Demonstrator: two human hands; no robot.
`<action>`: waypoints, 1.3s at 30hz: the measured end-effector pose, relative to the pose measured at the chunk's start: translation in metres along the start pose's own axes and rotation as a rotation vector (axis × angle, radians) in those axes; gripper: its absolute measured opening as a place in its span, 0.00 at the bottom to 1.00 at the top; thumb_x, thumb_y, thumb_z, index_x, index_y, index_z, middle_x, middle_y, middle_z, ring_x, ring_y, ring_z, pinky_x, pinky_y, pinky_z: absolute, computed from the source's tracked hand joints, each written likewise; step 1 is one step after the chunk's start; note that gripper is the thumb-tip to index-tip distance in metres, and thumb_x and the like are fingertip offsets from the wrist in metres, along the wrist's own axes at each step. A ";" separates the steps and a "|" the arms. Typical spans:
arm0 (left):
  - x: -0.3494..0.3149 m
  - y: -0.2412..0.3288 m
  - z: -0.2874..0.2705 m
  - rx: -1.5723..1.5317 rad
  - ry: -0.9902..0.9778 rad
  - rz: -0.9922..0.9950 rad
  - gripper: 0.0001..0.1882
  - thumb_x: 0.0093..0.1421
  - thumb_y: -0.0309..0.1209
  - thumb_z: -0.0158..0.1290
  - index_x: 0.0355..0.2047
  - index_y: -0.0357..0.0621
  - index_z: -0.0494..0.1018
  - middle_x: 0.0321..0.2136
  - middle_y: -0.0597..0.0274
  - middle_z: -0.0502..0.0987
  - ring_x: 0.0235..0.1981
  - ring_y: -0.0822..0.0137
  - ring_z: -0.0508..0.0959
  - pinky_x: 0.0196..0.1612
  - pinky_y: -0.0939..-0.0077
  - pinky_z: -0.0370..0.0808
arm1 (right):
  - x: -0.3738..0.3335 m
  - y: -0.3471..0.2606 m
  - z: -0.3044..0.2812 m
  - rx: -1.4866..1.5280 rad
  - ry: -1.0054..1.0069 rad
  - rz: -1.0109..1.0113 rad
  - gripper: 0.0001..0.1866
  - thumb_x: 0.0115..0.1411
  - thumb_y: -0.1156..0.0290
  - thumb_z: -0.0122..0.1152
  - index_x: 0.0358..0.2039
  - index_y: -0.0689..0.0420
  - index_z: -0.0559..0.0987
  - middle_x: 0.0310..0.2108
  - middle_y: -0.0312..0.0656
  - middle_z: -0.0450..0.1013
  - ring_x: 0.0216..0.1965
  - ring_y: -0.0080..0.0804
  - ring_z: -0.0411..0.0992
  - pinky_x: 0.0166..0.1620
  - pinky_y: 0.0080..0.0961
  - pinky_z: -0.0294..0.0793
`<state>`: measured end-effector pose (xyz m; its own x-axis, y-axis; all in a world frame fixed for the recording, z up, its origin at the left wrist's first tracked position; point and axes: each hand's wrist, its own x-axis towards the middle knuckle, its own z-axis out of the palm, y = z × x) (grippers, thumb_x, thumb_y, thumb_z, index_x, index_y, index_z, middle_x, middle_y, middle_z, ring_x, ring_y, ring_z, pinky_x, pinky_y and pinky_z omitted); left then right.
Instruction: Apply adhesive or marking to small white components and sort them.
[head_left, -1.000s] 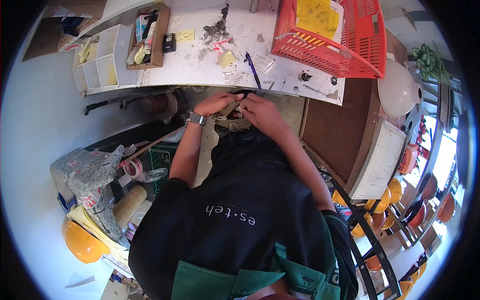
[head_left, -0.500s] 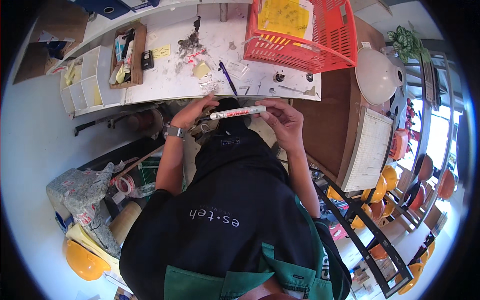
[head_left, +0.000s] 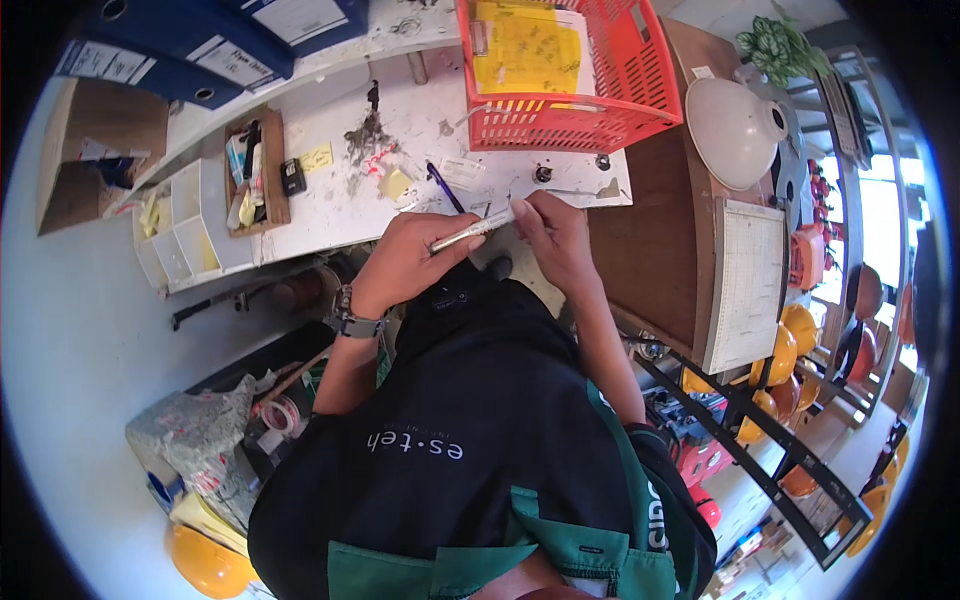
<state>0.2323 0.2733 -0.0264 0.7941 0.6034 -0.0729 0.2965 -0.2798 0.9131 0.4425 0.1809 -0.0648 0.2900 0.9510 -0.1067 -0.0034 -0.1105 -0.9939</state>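
Note:
A white marker pen [head_left: 458, 237] is held slantwise between my two hands, in front of the desk's near edge. My left hand [head_left: 402, 262] has its fingers and thumb closed on the lower left end. At the upper right end, my right hand [head_left: 560, 238] pinches the marker between thumb and fingers, which cover that tip. Just beyond the hands, a blue pen [head_left: 444, 188] lies on the white desk [head_left: 330, 205].
A red plastic basket [head_left: 575, 122] with yellow papers stands at the desk's back right. Toward the left are a wooden tray [head_left: 272, 195] of stationery and a white divided organiser [head_left: 185, 225]. A brown cabinet [head_left: 650, 250] borders my right side.
My left hand has moved right and closed on the marker. The marker has turned from nearly level to a steeper slant, and my right hand's fingers now cover its right end. The view has shifted.

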 end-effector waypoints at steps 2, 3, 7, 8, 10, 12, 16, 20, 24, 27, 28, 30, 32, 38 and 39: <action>0.005 -0.009 -0.003 0.164 0.099 0.100 0.15 0.63 0.34 0.59 0.46 0.37 0.80 0.31 0.49 0.82 0.31 0.50 0.81 0.36 0.66 0.77 | 0.010 -0.005 0.008 -0.534 0.016 -0.156 0.18 0.70 0.63 0.57 0.27 0.64 0.77 0.18 0.46 0.69 0.22 0.25 0.69 0.28 0.32 0.67; 0.006 -0.008 -0.007 0.165 0.095 0.109 0.15 0.63 0.34 0.59 0.46 0.37 0.80 0.31 0.49 0.82 0.31 0.50 0.81 0.36 0.66 0.77 | 0.015 -0.006 0.014 -0.537 0.025 -0.159 0.18 0.70 0.63 0.57 0.27 0.64 0.77 0.18 0.46 0.69 0.22 0.25 0.69 0.28 0.32 0.67; 0.011 -0.011 -0.018 0.409 0.179 0.178 0.15 0.61 0.31 0.58 0.47 0.39 0.78 0.32 0.52 0.78 0.32 0.51 0.79 0.36 0.62 0.77 | 0.035 0.007 0.047 -0.333 0.091 0.032 0.23 0.70 0.58 0.55 0.27 0.67 0.76 0.15 0.49 0.63 0.19 0.28 0.61 0.27 0.36 0.64; 0.012 -0.014 -0.018 0.481 0.240 0.208 0.14 0.61 0.34 0.58 0.45 0.40 0.77 0.32 0.54 0.76 0.33 0.51 0.79 0.36 0.59 0.77 | 0.039 0.008 0.054 -0.232 0.115 0.036 0.24 0.70 0.58 0.55 0.26 0.67 0.76 0.14 0.47 0.62 0.19 0.27 0.59 0.27 0.34 0.64; 0.011 -0.020 -0.021 0.509 0.265 0.190 0.14 0.61 0.34 0.58 0.44 0.41 0.77 0.32 0.55 0.76 0.34 0.53 0.79 0.36 0.60 0.77 | 0.046 0.000 0.070 -0.240 0.092 0.075 0.23 0.71 0.58 0.55 0.27 0.67 0.77 0.15 0.45 0.62 0.20 0.26 0.59 0.27 0.33 0.63; 0.006 -0.029 -0.029 0.532 0.288 0.175 0.14 0.62 0.35 0.58 0.44 0.42 0.76 0.32 0.57 0.75 0.34 0.54 0.78 0.36 0.60 0.77 | 0.047 0.000 0.085 -0.250 0.072 0.116 0.23 0.71 0.58 0.55 0.28 0.67 0.77 0.15 0.43 0.62 0.21 0.24 0.58 0.27 0.32 0.63; -0.004 -0.043 -0.043 0.556 0.259 0.192 0.14 0.62 0.32 0.59 0.45 0.39 0.76 0.29 0.56 0.75 0.30 0.55 0.78 0.33 0.62 0.76 | 0.045 0.006 0.110 -0.184 0.111 0.169 0.23 0.71 0.59 0.55 0.27 0.68 0.78 0.15 0.36 0.61 0.23 0.18 0.57 0.26 0.27 0.61; -0.014 -0.047 -0.047 0.526 0.226 0.195 0.13 0.63 0.31 0.58 0.45 0.38 0.76 0.29 0.55 0.77 0.28 0.54 0.79 0.31 0.61 0.77 | 0.039 0.008 0.124 -0.083 0.130 0.178 0.23 0.72 0.60 0.54 0.23 0.65 0.76 0.18 0.26 0.62 0.25 0.13 0.56 0.27 0.22 0.57; -0.021 -0.051 -0.040 0.372 0.211 0.158 0.13 0.64 0.31 0.57 0.46 0.37 0.77 0.29 0.53 0.79 0.26 0.51 0.79 0.31 0.62 0.76 | 0.031 0.011 0.119 -0.098 0.141 0.125 0.24 0.72 0.62 0.53 0.20 0.64 0.73 0.16 0.27 0.62 0.23 0.13 0.55 0.25 0.23 0.56; -0.026 -0.032 -0.040 0.186 0.167 0.180 0.14 0.66 0.32 0.56 0.47 0.35 0.78 0.25 0.51 0.78 0.23 0.57 0.79 0.29 0.67 0.74 | 0.020 -0.008 0.103 -0.174 0.074 0.047 0.22 0.70 0.67 0.53 0.20 0.67 0.73 0.14 0.31 0.60 0.22 0.14 0.55 0.23 0.26 0.58; -0.027 -0.019 -0.044 0.068 0.083 0.062 0.15 0.67 0.34 0.56 0.45 0.32 0.78 0.23 0.51 0.78 0.21 0.57 0.76 0.27 0.67 0.71 | 0.017 -0.014 0.096 -0.186 0.008 0.020 0.22 0.70 0.68 0.53 0.19 0.67 0.72 0.13 0.33 0.61 0.20 0.15 0.56 0.23 0.27 0.58; -0.031 -0.006 -0.041 -0.047 -0.006 -0.054 0.17 0.68 0.37 0.55 0.44 0.30 0.77 0.21 0.51 0.77 0.19 0.57 0.72 0.25 0.68 0.69 | 0.011 -0.031 0.084 -0.194 -0.053 -0.008 0.22 0.69 0.69 0.53 0.18 0.66 0.71 0.12 0.35 0.62 0.19 0.16 0.56 0.22 0.28 0.58; -0.035 0.002 -0.036 -0.337 -0.059 -0.079 0.19 0.71 0.40 0.53 0.44 0.33 0.79 0.16 0.63 0.71 0.17 0.72 0.66 0.22 0.76 0.63 | 0.004 -0.053 0.072 -0.264 -0.147 -0.150 0.20 0.67 0.71 0.54 0.17 0.65 0.71 0.11 0.40 0.65 0.15 0.22 0.59 0.21 0.31 0.61; -0.045 0.046 -0.038 -0.785 -0.543 -0.305 0.18 0.71 0.42 0.53 0.42 0.40 0.82 0.16 0.76 0.65 0.17 0.84 0.61 0.20 0.85 0.56 | -0.015 -0.086 0.032 -0.466 -0.399 -0.887 0.14 0.61 0.77 0.55 0.17 0.59 0.70 0.14 0.42 0.63 0.13 0.42 0.62 0.20 0.37 0.65; -0.044 0.045 -0.037 -0.839 -0.638 -0.341 0.17 0.70 0.40 0.55 0.43 0.38 0.82 0.15 0.70 0.67 0.17 0.82 0.63 0.20 0.81 0.59 | -0.020 -0.086 0.029 -0.397 -0.391 -0.957 0.15 0.62 0.74 0.56 0.18 0.59 0.69 0.15 0.43 0.62 0.14 0.44 0.61 0.21 0.38 0.64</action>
<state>0.1906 0.2615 0.0324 0.9384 -0.0107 -0.3455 0.2900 0.5683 0.7700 0.4092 0.1798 0.0219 -0.3135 0.7109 0.6295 0.3882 0.7010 -0.5983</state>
